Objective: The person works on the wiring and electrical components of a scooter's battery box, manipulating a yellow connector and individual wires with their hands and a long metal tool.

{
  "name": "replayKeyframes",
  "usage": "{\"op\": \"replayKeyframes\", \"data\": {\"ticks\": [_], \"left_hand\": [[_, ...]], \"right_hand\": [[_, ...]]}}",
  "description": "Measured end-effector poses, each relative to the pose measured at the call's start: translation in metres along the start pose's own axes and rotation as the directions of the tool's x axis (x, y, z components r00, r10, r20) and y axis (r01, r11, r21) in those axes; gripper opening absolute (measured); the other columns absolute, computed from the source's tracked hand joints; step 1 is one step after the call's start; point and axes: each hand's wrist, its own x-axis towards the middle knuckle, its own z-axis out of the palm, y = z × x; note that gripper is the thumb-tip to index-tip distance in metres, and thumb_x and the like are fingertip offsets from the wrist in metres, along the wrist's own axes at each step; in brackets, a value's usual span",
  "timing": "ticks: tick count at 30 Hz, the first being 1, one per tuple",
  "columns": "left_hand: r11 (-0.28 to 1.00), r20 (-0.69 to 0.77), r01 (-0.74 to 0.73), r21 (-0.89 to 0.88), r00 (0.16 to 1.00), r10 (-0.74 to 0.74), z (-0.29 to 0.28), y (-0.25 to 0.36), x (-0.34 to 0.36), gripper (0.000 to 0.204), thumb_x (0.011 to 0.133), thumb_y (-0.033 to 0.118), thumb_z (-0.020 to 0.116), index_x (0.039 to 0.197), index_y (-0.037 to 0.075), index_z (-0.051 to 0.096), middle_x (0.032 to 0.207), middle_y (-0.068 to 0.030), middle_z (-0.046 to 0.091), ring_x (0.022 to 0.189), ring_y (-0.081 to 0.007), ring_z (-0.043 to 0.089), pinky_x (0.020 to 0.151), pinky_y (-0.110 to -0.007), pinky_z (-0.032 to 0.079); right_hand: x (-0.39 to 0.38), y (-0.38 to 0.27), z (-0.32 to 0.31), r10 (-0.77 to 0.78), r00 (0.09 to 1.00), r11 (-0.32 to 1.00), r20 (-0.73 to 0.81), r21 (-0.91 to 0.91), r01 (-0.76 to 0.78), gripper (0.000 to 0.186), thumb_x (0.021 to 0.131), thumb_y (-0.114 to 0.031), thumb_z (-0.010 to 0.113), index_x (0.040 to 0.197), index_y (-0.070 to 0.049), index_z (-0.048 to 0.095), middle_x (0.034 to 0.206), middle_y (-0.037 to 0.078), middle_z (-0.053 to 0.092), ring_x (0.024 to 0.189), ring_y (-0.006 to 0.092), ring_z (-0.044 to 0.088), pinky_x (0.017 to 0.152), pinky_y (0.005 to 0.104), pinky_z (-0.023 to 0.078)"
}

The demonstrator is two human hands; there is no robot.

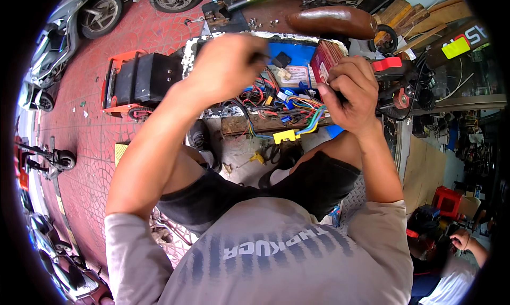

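My left hand is raised over the left part of an open compartment with a chipped white rim. Its fingers are curled and smeared by motion; a dark bit shows at the fingertips, too blurred to name. At the compartment's right side, my right hand is closed next to a red block; whatever lies inside its fingers is hidden. Between the hands runs a tangle of coloured wires with blue and white plugs. A yellow connector hangs at the near edge. Behind the wires sit a black block and a blue labelled surface.
A black box in an orange frame stands left on red paving. Beyond lies a brown curved seat-like piece. Scooters line the left. A yellow-handled tool lies between my feet. Another person's hand shows lower right.
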Motion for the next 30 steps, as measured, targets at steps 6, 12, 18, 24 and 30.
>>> {"op": "replayKeyframes", "data": {"ticks": [6,12,18,24,30], "left_hand": [[0.876,0.389,-0.235,0.422,0.919,0.06,0.078,0.008,0.053,0.024,0.086,0.014,0.072,0.109,0.012,0.073,0.109,-0.0159,0.065,0.098,-0.0379,0.071,0.083,-0.049,0.058],[0.996,-0.022,-0.084,-0.011,0.996,0.083,0.061,-0.002,0.032,0.021,0.086,0.006,0.075,0.107,0.007,0.071,0.105,-0.014,0.065,0.095,-0.0338,0.069,0.083,-0.043,0.055],[0.67,-0.011,0.156,-0.726,0.971,-0.239,0.012,0.014,-0.036,0.013,0.098,0.005,0.071,0.11,0.004,0.067,0.099,0.0013,0.068,0.089,-0.0071,0.06,0.082,-0.025,0.049],[0.306,-0.036,0.223,-0.926,0.752,-0.658,0.014,0.036,-0.119,0.023,0.098,0.017,0.062,0.115,0.003,0.066,0.094,-0.0058,0.07,0.077,-0.0114,0.063,0.067,-0.026,0.048],[-0.157,0.136,0.018,-0.987,0.606,-0.784,0.063,0.037,-0.196,0.028,0.094,0.019,0.046,0.112,0.003,0.06,0.102,-0.0138,0.069,0.082,-0.0241,0.067,0.064,-0.036,0.054]], "right_hand": [[0.001,0.001,-0.001,0.059,0.997,0.997,-0.042,-0.037,-0.061,0.025,0.077,-0.013,0.082,0.075,-0.008,0.057,0.084,0.006,0.063,0.084,0.0299,0.06,0.074,0.0414,0.044],[0.005,0.0,-0.01,0.133,0.991,0.988,0.011,-0.086,-0.132,0.025,0.079,-0.019,0.082,0.076,-0.007,0.06,0.092,0.007,0.065,0.094,0.0301,0.06,0.08,0.0432,0.044],[-0.003,-0.025,-0.015,0.23,0.96,0.968,0.158,-0.142,-0.208,0.025,0.083,-0.025,0.081,0.082,-0.006,0.064,0.099,0.009,0.066,0.103,0.0328,0.06,0.087,0.0479,0.043],[-0.036,-0.018,-0.004,0.222,0.972,0.972,0.079,-0.096,-0.215,0.019,0.082,-0.018,0.081,0.084,-0.008,0.065,0.104,0.007,0.069,0.105,0.0311,0.061,0.089,0.0452,0.045],[-0.022,-0.045,-0.01,0.235,0.956,0.96,0.175,-0.195,-0.2,0.017,0.083,-0.017,0.08,0.094,-0.008,0.07,0.11,0.007,0.071,0.109,0.0314,0.063,0.095,0.0441,0.045]]}}
